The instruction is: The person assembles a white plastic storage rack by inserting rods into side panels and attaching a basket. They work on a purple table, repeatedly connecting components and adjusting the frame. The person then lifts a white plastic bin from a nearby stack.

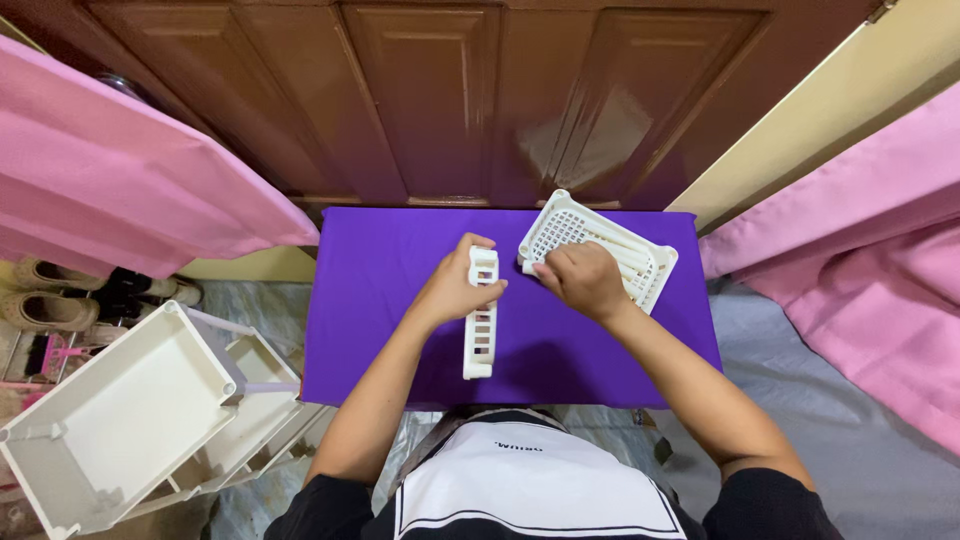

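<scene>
The left hand [455, 285] grips the upper end of a long white plastic panel [481, 320], its fingers closed around it. The panel is narrow, with a row of rectangular holes, and it lies lengthwise on the purple bench [380, 330], near the middle. The right hand [580, 280] rests at the near corner of a white lattice basket [600, 245]; its fingers are curled on white rods there, but I cannot tell if they really grip. The basket stands tilted at the far right of the bench. White trays [130, 410] lie on the floor at left.
</scene>
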